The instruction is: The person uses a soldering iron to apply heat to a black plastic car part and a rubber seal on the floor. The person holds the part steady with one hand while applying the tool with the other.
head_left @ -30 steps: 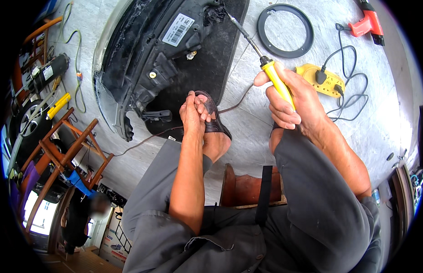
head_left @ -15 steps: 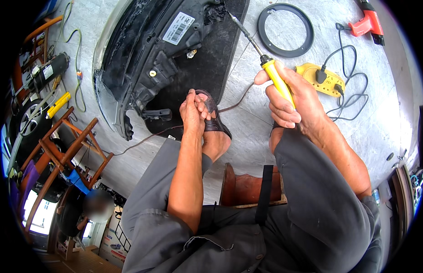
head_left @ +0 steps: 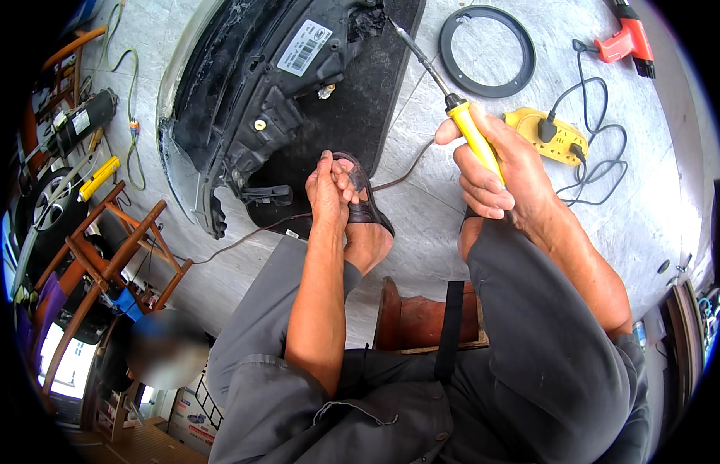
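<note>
My right hand (head_left: 495, 166) is wrapped round the yellow handle of a soldering iron (head_left: 476, 139). The iron's metal shaft points up and to the left, and its tip is close to the rough, melted-looking black end of a car headlight (head_left: 275, 116). That headlight lies back side up on a black mat (head_left: 352, 116), with a white label on its dark housing and a clear lens edge at the left. Low over my sandalled foot (head_left: 360, 193), my left hand (head_left: 329, 188) is closed with curled fingers, and no object shows in it.
A black ring (head_left: 487, 87) lies beyond the iron. To the right are a yellow power strip (head_left: 544, 135) with plugged-in black cords and a red heat gun (head_left: 627, 40). Brown cord crosses the floor near my feet. Wooden chairs (head_left: 104, 255) and a person (head_left: 168, 349) are at left.
Both hands, the soldering iron and the headlight stay nearly still. At lower left, the other person's blurred head appears larger than before.
</note>
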A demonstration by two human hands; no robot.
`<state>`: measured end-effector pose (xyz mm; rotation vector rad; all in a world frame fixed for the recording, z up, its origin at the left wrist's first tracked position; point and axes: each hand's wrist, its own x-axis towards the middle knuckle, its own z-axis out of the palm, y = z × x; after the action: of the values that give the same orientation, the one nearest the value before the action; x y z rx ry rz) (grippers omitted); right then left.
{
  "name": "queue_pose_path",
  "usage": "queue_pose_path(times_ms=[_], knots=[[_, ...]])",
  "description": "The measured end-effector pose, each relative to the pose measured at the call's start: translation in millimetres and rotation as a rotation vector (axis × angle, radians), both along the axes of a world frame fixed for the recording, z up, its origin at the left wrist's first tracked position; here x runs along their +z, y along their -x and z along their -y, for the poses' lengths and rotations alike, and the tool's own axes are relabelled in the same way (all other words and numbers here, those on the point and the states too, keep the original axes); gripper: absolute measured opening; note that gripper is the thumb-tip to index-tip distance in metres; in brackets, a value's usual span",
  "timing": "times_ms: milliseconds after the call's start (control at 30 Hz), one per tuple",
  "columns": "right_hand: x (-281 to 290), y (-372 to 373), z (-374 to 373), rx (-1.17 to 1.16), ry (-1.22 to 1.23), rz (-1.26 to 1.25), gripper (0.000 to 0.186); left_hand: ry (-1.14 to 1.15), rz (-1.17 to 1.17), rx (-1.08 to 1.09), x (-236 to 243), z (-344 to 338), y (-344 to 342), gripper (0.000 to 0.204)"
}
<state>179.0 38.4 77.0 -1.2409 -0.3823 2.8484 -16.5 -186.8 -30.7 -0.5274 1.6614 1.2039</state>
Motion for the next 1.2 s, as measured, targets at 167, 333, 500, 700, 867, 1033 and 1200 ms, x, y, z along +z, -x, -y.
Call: queue_pose_path(times_ms=[167, 333, 500, 700, 867, 1033, 1200], knots=[[3.3, 3.5, 1.3, -0.028, 0.016, 0.007, 0.052, 0.006, -0.001, 0.001, -1.5, 0.8, 0.5, 0.040], [0.8, -0.9, 3.5, -0.067, 0.106, -0.064, 0.054, 0.006, 0.006, 0.000, -2.1, 0.8, 1.2, 0.040], [-0.3, -1.3, 4.2, -0.079, 0.127, -0.087, 0.053, 0.014, -0.002, -0.003, 0.0, -1.7, 0.5, 0.040], [-0.3, -0.6, 4.9, -0.081, 0.130, -0.096, 0.052, 0.003, 0.004, -0.006, -0.8, -0.5, 0.7, 0.039], [-0.5, -0.7, 4.5, -0.071, 0.124, -0.098, 0.052, 0.006, 0.003, -0.008, -0.6, -0.9, 1.0, 0.039], [-0.4, 0.1, 3.7, -0.066, 0.126, -0.099, 0.052, 0.008, 0.001, -0.015, 1.0, -2.1, 0.1, 0.039], [0.1, 1.2, 3.6, -0.075, 0.128, -0.104, 0.051, 0.001, 0.007, -0.010, -0.4, -0.4, 1.1, 0.040]])
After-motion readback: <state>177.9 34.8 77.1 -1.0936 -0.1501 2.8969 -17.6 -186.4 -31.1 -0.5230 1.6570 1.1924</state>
